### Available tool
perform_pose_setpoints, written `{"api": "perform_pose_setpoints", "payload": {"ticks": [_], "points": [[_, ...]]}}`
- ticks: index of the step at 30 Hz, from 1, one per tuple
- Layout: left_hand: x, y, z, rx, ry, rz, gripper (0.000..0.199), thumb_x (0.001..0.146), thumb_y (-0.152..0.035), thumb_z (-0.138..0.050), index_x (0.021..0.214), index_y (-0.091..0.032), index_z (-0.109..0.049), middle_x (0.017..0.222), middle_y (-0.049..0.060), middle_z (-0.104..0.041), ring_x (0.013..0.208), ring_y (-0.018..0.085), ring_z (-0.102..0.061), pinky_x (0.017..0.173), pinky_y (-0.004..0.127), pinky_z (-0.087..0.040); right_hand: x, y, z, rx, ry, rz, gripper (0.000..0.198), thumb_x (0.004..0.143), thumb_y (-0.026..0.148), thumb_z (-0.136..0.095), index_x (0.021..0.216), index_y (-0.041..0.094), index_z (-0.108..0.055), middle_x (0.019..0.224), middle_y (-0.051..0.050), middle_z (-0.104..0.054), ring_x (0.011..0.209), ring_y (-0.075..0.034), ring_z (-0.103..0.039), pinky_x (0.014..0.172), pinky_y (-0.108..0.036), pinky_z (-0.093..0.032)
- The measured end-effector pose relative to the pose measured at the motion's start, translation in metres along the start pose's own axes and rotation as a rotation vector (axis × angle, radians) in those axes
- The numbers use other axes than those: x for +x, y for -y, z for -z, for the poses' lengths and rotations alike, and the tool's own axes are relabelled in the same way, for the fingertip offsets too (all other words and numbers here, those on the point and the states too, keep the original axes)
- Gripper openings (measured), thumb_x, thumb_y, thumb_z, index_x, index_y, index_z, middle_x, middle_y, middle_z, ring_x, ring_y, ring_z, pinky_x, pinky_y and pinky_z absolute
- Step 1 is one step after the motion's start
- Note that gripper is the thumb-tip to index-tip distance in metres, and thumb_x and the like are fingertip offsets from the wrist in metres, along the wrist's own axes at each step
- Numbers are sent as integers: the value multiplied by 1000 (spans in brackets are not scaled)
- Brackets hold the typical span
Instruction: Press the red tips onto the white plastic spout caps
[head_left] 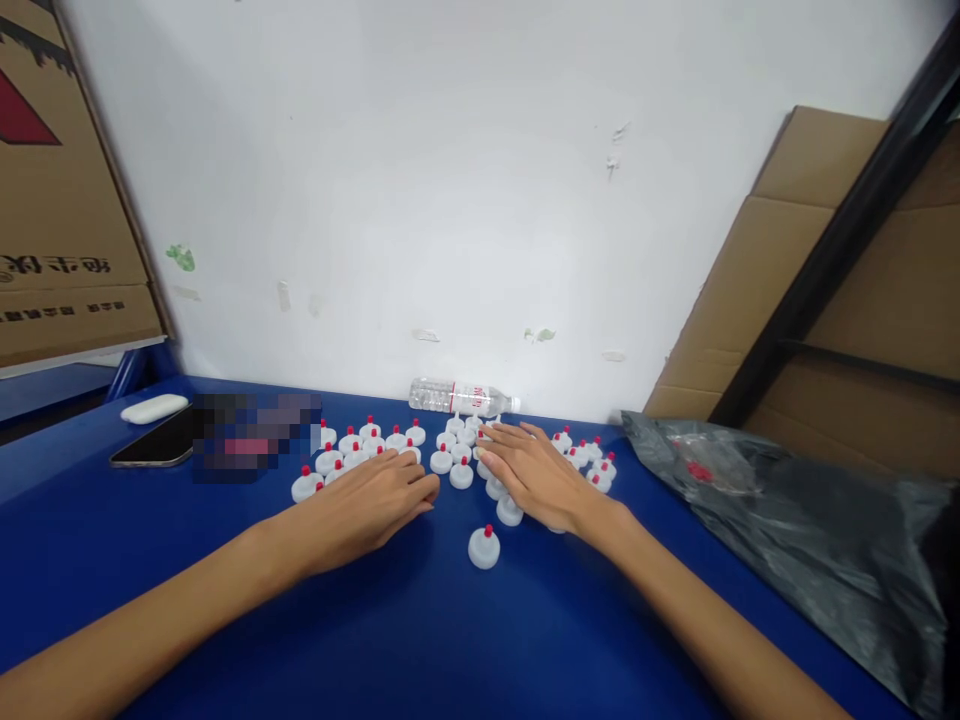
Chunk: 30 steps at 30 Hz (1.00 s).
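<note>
Many small white round caps with red tips stand in loose clusters on the blue table (pixel 420 640). My left hand (pixel 379 495) lies at the near edge of the left cluster, fingers curled in and pressed together; what they hold, if anything, is hidden. Its back covers part of some caps, such as the white cap (pixel 306 485) group. Palm down, my right hand (pixel 536 475) rests over the right-hand caps with its fingers stretched out. One single cap (pixel 484 549) sits apart, nearer to me, between both hands. Between the hands stand several more caps (pixel 461 474), some with white tips.
A clear plastic bottle (pixel 465 397) lies against the white wall. At left are a phone (pixel 154 442), a white oblong case (pixel 154 408) and a blurred-out patch. Dark plastic sheeting (pixel 795 520) covers the right side, with a clear bag (pixel 709 465) on it. Cardboard (pixel 67 220) stands at left.
</note>
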<state>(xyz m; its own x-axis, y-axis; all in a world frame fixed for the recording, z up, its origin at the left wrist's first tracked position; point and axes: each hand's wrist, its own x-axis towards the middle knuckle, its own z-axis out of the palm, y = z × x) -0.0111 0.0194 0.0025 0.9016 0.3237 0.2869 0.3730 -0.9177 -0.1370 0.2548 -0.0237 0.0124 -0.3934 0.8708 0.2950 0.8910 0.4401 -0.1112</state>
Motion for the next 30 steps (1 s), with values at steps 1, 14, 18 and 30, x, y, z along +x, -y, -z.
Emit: {"api": "perform_pose_setpoints", "payload": {"ticks": [1, 14, 18, 30], "points": [[0, 1, -1, 3, -5, -4, 10, 101, -17, -52, 92, -19, -57, 85, 3, -59, 78, 20, -53, 73, 32, -36, 0, 0, -1, 4, 12, -4, 58, 108, 48, -17, 138, 24, -60, 152, -5, -50, 146, -25, -38, 120, -51, -21], [3, 3, 12, 73, -114, -28, 25, 106, -22, -40, 98, -17, -63, 88, 6, -59, 82, 22, -50, 74, 34, -37, 1, 2, 2, -58, -91, 35, 51, 108, 42, -22, 103, 21, -69, 108, -8, -70, 107, -24, -60, 104, -48, -38], [3, 2, 13, 86, -88, -19, 25, 106, -21, -40, 99, -17, -63, 89, 6, -59, 83, 22, -50, 74, 33, -36, 1, 1, 1, -36, -75, 57, 50, 109, 40, -22, 107, 23, -69, 112, -5, -73, 112, -23, -60, 108, -47, -35], [2, 16, 19, 144, -321, 61, 18, 104, -16, -44, 107, -17, -62, 102, 7, -66, 91, 22, -53, 75, 34, -35, 15, 14, 7, 1, -70, 135, 46, 108, 39, -24, 118, 26, -67, 121, -4, -71, 124, -25, -55, 112, -50, -29]]}}
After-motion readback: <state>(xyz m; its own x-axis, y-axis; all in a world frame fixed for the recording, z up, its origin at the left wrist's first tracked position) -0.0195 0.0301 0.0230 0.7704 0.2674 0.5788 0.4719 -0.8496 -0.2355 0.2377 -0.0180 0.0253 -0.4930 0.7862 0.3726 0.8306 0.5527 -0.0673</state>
